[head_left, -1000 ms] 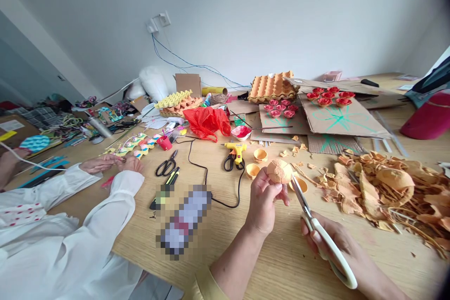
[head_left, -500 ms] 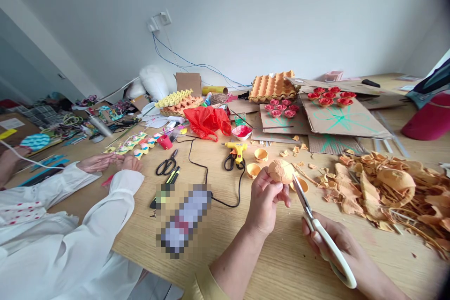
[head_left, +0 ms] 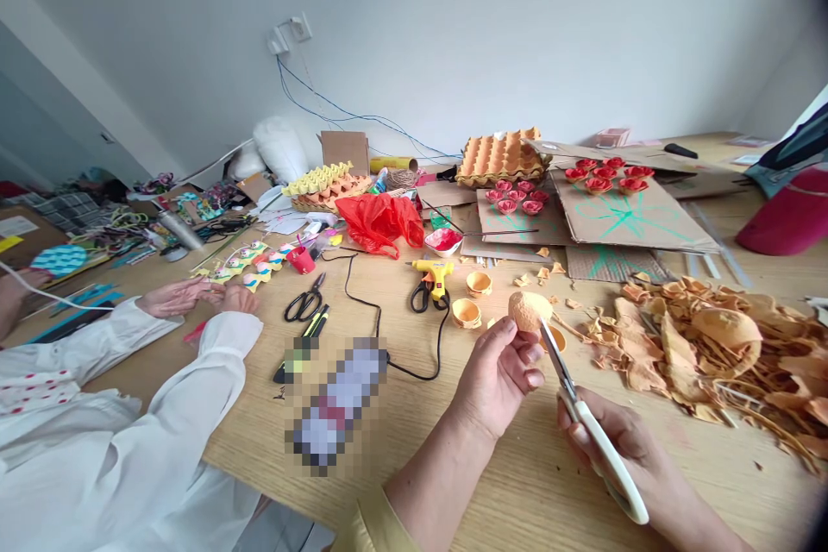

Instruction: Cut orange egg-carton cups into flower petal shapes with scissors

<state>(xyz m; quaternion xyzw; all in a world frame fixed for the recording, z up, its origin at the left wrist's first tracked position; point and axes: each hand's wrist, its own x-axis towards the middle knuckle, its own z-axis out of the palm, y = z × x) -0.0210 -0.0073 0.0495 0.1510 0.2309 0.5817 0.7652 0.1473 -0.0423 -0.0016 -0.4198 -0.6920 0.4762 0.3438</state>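
Note:
Between the thumb and fingers of my left hand (head_left: pixel 495 375) is a rounded orange egg-carton cup (head_left: pixel 529 310), its bottom turned up. My right hand (head_left: pixel 611 440) grips white-handled scissors (head_left: pixel 601 448). The blades point up and touch or nearly touch the right edge of the cup; I cannot tell whether they bite into it. Behind the cup, another orange cup (head_left: pixel 554 339) lies partly hidden on the table. Two more cups, a front one (head_left: pixel 467 313) and a back one (head_left: pixel 479 283), stand to the left.
Orange carton scraps (head_left: pixel 705 354) heap up at the right. A yellow glue gun (head_left: pixel 432 274) with a black cord, black scissors (head_left: pixel 305 302) and a bowl of red paint (head_left: pixel 443 241) lie farther back. Red flowers (head_left: pixel 599 179) sit on cardboard. A co-worker's hands (head_left: pixel 200 297) are at the left.
The cup has shifted slightly right and turned in my left hand, whose fingers have changed position. The scissors stay in my right hand, nearly in place.

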